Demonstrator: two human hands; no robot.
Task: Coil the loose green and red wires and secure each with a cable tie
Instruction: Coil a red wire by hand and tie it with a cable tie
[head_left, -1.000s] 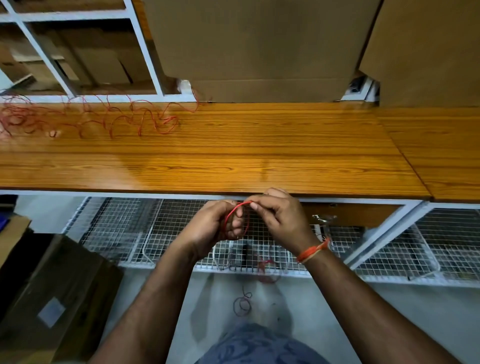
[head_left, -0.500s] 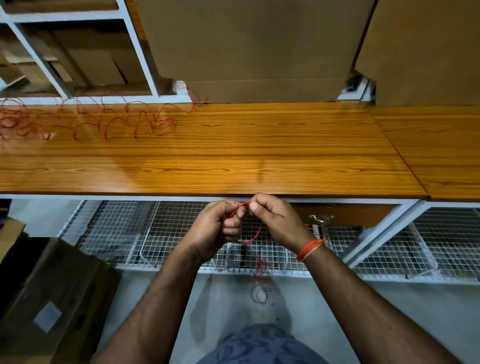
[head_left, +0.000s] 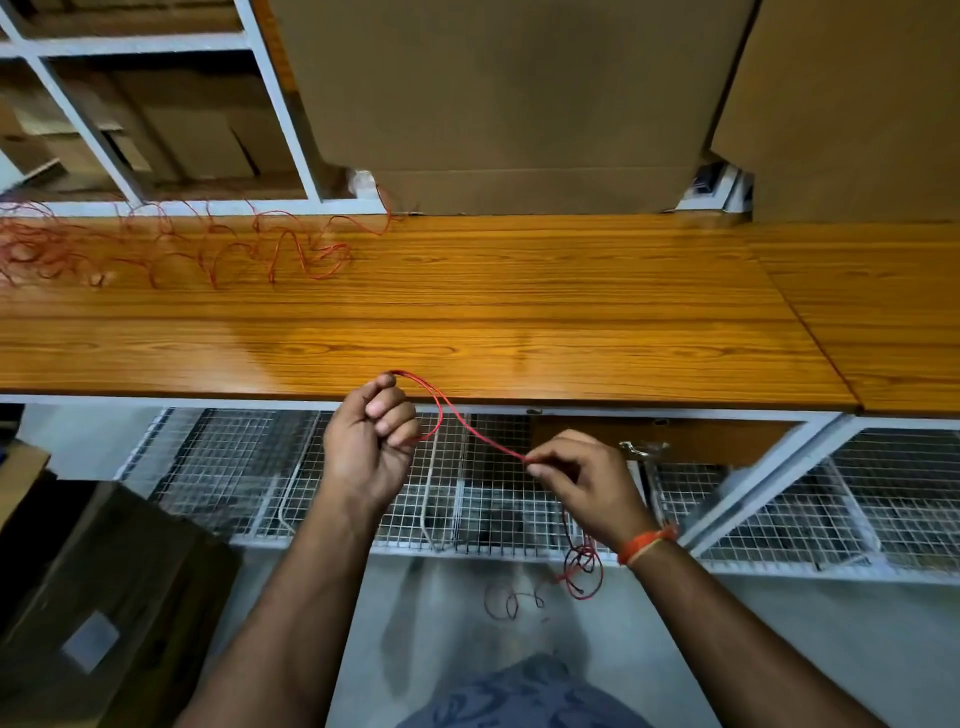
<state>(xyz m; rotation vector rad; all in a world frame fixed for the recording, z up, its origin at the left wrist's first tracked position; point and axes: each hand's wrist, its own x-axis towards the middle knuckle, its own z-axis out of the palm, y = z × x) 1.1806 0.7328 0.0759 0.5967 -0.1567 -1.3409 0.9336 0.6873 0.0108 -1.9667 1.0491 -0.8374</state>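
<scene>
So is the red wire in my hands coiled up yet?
Not coiled: the red wire runs stretched from left hand to right hand.

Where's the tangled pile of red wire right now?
Head view: the wire pile lies on the far left of the wooden bench, against the white shelf frame.

Glossy wooden benchtop (head_left: 519, 312) is carried on a white metal frame (head_left: 753, 483), wire-mesh shelf (head_left: 363, 499) underneath. Cardboard boxes (head_left: 509, 104) are stacked behind; pale floor (head_left: 441, 649) is seen below.
</scene>
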